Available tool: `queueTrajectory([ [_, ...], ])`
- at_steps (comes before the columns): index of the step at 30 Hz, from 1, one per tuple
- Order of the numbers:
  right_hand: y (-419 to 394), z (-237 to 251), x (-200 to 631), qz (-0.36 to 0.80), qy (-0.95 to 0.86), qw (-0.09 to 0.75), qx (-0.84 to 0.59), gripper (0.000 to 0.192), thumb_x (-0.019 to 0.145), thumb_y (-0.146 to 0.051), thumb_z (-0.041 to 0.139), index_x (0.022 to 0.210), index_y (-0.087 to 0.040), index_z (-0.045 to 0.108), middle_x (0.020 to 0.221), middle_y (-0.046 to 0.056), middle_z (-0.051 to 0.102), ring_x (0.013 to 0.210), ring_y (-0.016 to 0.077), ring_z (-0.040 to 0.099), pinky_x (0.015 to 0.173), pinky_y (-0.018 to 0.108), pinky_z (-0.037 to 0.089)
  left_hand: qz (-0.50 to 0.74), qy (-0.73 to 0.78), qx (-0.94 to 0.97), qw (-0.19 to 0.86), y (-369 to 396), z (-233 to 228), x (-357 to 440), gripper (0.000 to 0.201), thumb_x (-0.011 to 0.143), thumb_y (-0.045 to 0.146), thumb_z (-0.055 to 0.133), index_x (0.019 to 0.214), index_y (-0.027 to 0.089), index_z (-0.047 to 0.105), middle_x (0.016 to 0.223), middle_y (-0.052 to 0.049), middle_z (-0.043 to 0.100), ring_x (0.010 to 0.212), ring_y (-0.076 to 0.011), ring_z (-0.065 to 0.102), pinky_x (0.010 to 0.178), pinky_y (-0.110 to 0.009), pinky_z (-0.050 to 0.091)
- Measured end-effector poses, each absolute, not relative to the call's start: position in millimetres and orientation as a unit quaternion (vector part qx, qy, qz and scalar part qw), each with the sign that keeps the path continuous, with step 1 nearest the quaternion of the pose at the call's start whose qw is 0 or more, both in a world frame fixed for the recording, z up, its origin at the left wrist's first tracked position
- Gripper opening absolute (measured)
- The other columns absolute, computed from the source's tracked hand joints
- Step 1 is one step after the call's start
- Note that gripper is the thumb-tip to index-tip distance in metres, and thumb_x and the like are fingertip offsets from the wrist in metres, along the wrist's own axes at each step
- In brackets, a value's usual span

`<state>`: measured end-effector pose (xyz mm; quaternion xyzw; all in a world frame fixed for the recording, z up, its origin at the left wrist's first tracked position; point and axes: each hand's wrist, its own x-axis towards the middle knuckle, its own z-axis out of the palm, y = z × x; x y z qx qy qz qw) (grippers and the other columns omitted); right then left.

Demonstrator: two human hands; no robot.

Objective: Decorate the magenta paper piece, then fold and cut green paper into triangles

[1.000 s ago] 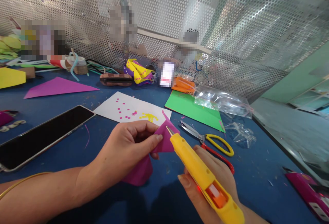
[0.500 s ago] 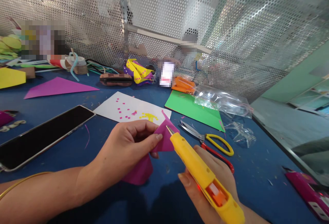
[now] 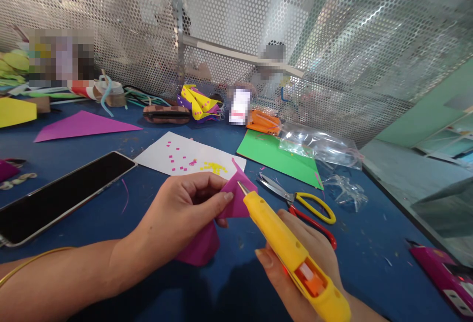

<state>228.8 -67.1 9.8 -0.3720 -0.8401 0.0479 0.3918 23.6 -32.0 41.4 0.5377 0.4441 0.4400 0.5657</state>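
My left hand (image 3: 181,213) pinches a folded magenta paper piece (image 3: 236,203) between thumb and fingers, just above the blue table (image 3: 111,213). More of the same magenta paper (image 3: 201,245) hangs below the hand. My right hand (image 3: 306,253) grips a yellow glue gun (image 3: 291,253). Its metal nozzle tip (image 3: 241,185) touches the upper edge of the magenta paper.
A white sheet (image 3: 188,157) with pink bits and a yellow shape lies behind my hands. Scissors (image 3: 299,199) lie to the right, beside green paper (image 3: 277,157) and a plastic bag (image 3: 318,147). A black phone (image 3: 62,194) lies left. A perforated metal screen (image 3: 221,26) closes the back.
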Motion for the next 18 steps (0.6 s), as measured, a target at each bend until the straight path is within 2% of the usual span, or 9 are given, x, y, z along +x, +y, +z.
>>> queueTrajectory([
  [5, -67.4, 8.9, 227.9, 0.052, -0.831, 0.411, -0.371, 0.014, 0.090, -0.024, 0.056, 0.080, -0.022, 0.047, 0.065, -0.002, 0.049, 0.053, 0.0125, 0.050, 0.044, 0.026, 0.038, 0.443, 0.446, 0.547, 0.553, -30.6, 39.8, 24.1, 0.009, 0.079, 0.026, 0.069, 0.075, 0.018, 0.071, 0.058, 0.003, 0.067, 0.050, -0.0083, 0.060, 0.045, -0.014, 0.044],
  [10, -65.5, 10.2, 229.1, 0.064, -0.838, 0.393, -0.374, 0.014, 0.090, -0.023, 0.057, 0.078, -0.020, 0.050, 0.068, -0.001, 0.050, 0.056, 0.0121, 0.053, 0.049, 0.026, 0.043, 0.439, 0.446, 0.546, 0.557, -31.9, 42.0, 25.2, 0.011, 0.079, 0.027, 0.069, 0.075, 0.017, 0.070, 0.058, 0.003, 0.066, 0.048, -0.0071, 0.058, 0.041, -0.012, 0.040],
  [18, -64.4, 9.2, 230.3, 0.081, -0.846, 0.397, -0.348, 0.009, 0.087, -0.021, 0.059, 0.082, -0.020, 0.052, 0.069, 0.000, 0.055, 0.058, 0.0131, 0.055, 0.049, 0.027, 0.045, 0.435, 0.450, 0.538, 0.565, -32.4, 41.6, 25.2, 0.010, 0.078, 0.027, 0.069, 0.076, 0.017, 0.070, 0.062, 0.003, 0.067, 0.051, -0.0076, 0.060, 0.047, -0.013, 0.046],
])
